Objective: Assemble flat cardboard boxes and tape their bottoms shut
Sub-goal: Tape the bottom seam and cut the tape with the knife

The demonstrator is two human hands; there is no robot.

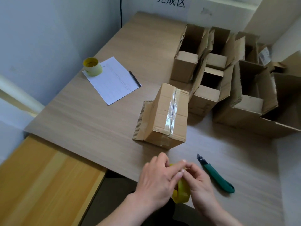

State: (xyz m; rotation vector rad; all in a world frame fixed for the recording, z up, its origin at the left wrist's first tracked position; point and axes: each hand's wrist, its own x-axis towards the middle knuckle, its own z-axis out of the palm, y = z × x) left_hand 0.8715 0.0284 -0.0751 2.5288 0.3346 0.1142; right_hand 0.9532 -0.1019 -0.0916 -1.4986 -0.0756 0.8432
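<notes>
Grip, left hand (pixel 156 180): fingers curled over the top of a yellow tape roll (pixel 181 192), holding it at the near edge of the bench (pixel 97 124).
Grip, right hand (pixel 197 183): fingers curled against the same roll from the other side, fingertips meeting those of the left hand above it; whether they pinch a tape end cannot be told.
Tape rolls: two. One between the hands, a second yellow roll (pixel 92 66) standing on the far left corner of a sheet of paper (pixel 112 80).
Knife: one green-handled utility knife (pixel 215 173), lying on the bench just right of the right hand, blade end pointing away from the person.
Taped box (pixel 167 115): one, in the middle of the bench beyond the hands, with clear tape along the seam of its upward face; a flap lies flat on the bench at its left side.
Open boxes (pixel 228 75): about six, flaps up, crowded together at the far right; the exact count is unclear where they overlap.
Pen (pixel 134 78): one, black, lying across the paper's right edge.
Sign (pixel 171 1): one, on the far wall, with printed characters.
</notes>
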